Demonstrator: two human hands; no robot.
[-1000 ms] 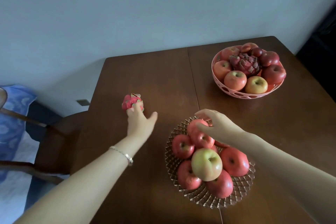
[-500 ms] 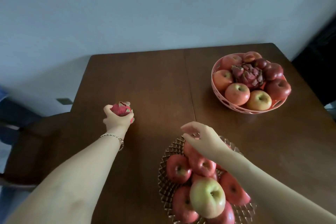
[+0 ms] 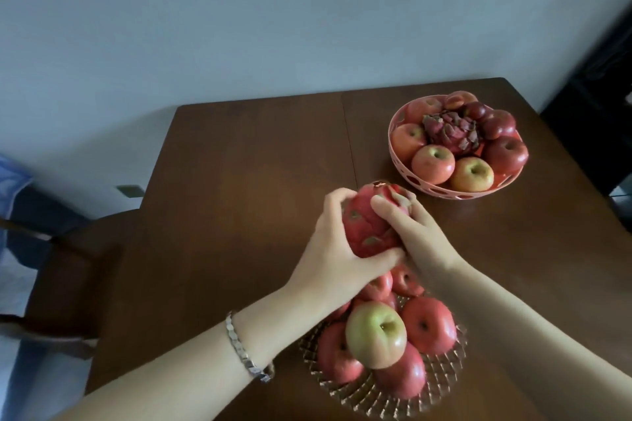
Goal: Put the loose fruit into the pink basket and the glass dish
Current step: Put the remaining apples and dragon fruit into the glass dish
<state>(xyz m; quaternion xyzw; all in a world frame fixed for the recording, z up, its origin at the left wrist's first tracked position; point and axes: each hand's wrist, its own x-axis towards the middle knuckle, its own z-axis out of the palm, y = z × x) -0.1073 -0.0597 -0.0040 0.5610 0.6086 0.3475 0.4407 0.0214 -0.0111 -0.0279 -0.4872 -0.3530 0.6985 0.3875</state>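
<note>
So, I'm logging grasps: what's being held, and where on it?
The dragon fruit: the left hand wraps its left side and base, the right hand its right side.

Wall [image 3: 273, 10]: pale blue-grey, plain; I see it beyond the table.
Table [image 3: 239, 164]: dark brown wood, one seam, beneath left hand [image 3: 328, 249] and right hand [image 3: 420, 239].
Chair [image 3: 68, 249]: dark wood, well left of left hand.
Furniture [image 3: 598, 96]: black, far right of right hand, indistinct.

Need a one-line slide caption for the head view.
Left hand and right hand grip a dragon fruit by the apple-filled glass dish; pink basket of fruit sits beyond.
</note>
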